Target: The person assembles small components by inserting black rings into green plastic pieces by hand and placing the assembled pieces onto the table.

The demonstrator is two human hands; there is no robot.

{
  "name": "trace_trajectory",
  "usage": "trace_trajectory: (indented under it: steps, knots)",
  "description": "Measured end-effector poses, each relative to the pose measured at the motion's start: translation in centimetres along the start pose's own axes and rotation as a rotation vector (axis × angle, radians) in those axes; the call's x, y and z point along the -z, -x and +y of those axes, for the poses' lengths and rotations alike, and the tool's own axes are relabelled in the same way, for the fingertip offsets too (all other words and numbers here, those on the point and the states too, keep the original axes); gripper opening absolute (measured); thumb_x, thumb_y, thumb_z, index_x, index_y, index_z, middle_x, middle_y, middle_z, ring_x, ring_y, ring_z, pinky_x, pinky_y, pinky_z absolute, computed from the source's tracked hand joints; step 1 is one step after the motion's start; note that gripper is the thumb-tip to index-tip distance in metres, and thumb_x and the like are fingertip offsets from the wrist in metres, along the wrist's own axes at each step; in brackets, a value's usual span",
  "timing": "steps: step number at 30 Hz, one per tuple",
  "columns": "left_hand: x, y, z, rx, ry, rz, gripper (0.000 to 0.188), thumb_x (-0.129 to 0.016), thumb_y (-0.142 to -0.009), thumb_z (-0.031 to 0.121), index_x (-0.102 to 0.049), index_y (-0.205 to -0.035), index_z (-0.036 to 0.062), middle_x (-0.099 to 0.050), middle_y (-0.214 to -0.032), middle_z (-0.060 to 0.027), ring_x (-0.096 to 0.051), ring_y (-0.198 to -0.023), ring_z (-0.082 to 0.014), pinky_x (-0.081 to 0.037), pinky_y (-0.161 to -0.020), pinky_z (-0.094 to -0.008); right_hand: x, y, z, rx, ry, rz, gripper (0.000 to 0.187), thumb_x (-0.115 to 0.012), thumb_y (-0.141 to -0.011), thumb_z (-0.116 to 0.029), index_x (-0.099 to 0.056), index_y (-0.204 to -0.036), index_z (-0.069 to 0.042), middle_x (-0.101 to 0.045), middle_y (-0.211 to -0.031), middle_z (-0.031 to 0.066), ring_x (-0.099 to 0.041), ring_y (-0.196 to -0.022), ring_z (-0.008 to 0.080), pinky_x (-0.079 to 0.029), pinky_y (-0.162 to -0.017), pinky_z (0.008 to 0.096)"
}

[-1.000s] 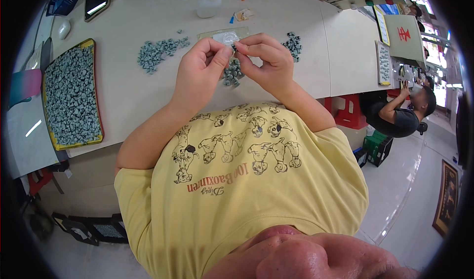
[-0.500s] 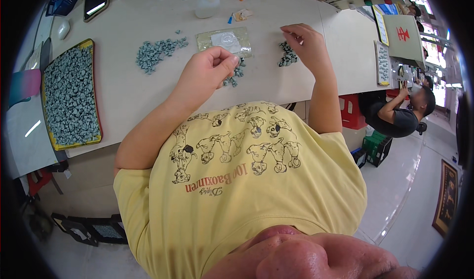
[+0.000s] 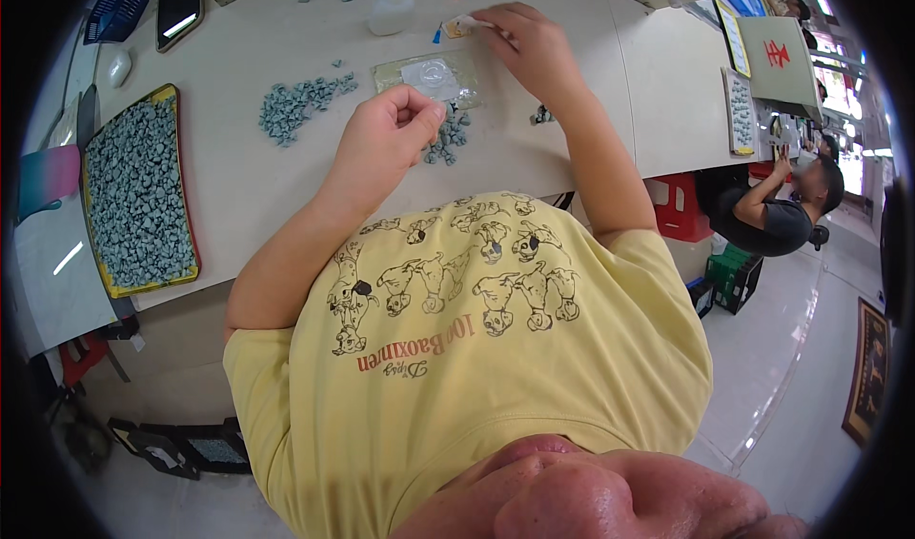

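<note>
My left hand [image 3: 386, 139] is closed in a pinch over the table, its thumb pressed against the bent fingers. Whatever sits at its fingertips is too small to name. Just beside it lies a small pile of grey-green stone-like pieces [image 3: 448, 141], partly behind the hand. My right hand [image 3: 534, 53] reaches farther out, fingers drawn together at a small beige scrap [image 3: 457, 26] with a blue-tipped bit [image 3: 437, 36] beside it. Something thin and whitish shows among its fingers, its kind unclear. Between the hands lies a clear flat packet [image 3: 429, 74] with a white label.
A yellow-rimmed tray [image 3: 195, 244] full of similar pieces stands at left. Another loose pile [image 3: 297, 108] lies nearer the middle, and a few pieces [image 3: 541, 115] sit under my right forearm. A translucent bottle [image 3: 391, 13], phone [image 3: 179, 9] and blue basket [image 3: 116, 3] stand farther back.
My right hand has moved left and away from me, from above the right-hand pieces to the beige scrap. My left hand stays pinched, almost in place.
</note>
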State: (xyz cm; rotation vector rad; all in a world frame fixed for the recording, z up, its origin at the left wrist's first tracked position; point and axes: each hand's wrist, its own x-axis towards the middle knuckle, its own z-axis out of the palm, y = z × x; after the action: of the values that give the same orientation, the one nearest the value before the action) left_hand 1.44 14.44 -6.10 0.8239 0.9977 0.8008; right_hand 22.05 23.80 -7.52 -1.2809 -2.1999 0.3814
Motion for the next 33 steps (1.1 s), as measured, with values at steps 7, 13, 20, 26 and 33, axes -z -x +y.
trace_trajectory:
  steps: [7,13,20,26,33]
  knots:
    - [0.0,0.1,0.3,-0.036,0.032,0.029,0.014,-0.057,-0.086,0.015,-0.055,-0.082,0.0017,-0.054,-0.069,0.0027,-0.042,-0.058,-0.0026,-0.035,-0.051,-0.0185,-1.7,-1.3,0.1,0.040,0.125,-0.092,0.017,-0.063,-0.076,-0.012,-0.065,-0.091,-0.005,-0.062,-0.089,0.0070,-0.060,-0.073,0.0217,-0.049,-0.067,0.0293]
    - [0.8,0.3,0.4,-0.032,0.004,0.062,0.014,-0.057,-0.086,0.015,-0.055,-0.082,0.0012,-0.054,-0.069,0.0028,-0.043,-0.059,-0.0026,-0.035,-0.051,-0.0185,0.5,-0.1,-3.7,-0.090,-0.155,-0.115,0.012,-0.066,-0.073,-0.008,-0.065,-0.085,-0.004,-0.062,-0.080,0.0061,-0.058,-0.069,0.0166,-0.048,-0.063,0.0278]
    - [0.5,-0.2,-0.1,-0.054,-0.075,0.082,0.013,-0.058,-0.085,0.013,-0.056,-0.082,0.0008,-0.054,-0.068,0.0024,-0.045,-0.061,-0.0031,-0.037,-0.054,-0.0185,0.9,2.2,-7.2,0.227,-0.249,-0.044,0.016,-0.069,-0.067,0.001,-0.065,-0.081,-0.005,-0.061,-0.083,0.0042,-0.058,-0.070,0.0164,-0.049,-0.062,0.0268]
    - [0.1,-0.1,0.2,-0.069,-0.135,0.092,0.012,-0.059,-0.085,0.012,-0.056,-0.082,0.0003,-0.055,-0.069,0.0021,-0.046,-0.061,-0.0034,-0.038,-0.055,-0.0186,0.9,2.5,-7.5,0.250,-0.149,0.050,0.017,-0.070,-0.065,0.001,-0.065,-0.080,-0.006,-0.060,-0.083,0.0035,-0.059,-0.068,0.0166,-0.050,-0.060,0.0274]
    - [0.1,0.0,0.1,-0.095,-0.221,0.097,0.014,-0.060,-0.084,0.013,-0.056,-0.080,-0.0003,-0.054,-0.067,0.0019,-0.046,-0.061,-0.0037,-0.039,-0.055,-0.0195,0.6,1.8,-6.1,0.093,-0.130,0.037,0.011,-0.069,-0.069,-0.003,-0.065,-0.080,-0.006,-0.062,-0.083,0.0040,-0.060,-0.068,0.0158,-0.049,-0.058,0.0254]
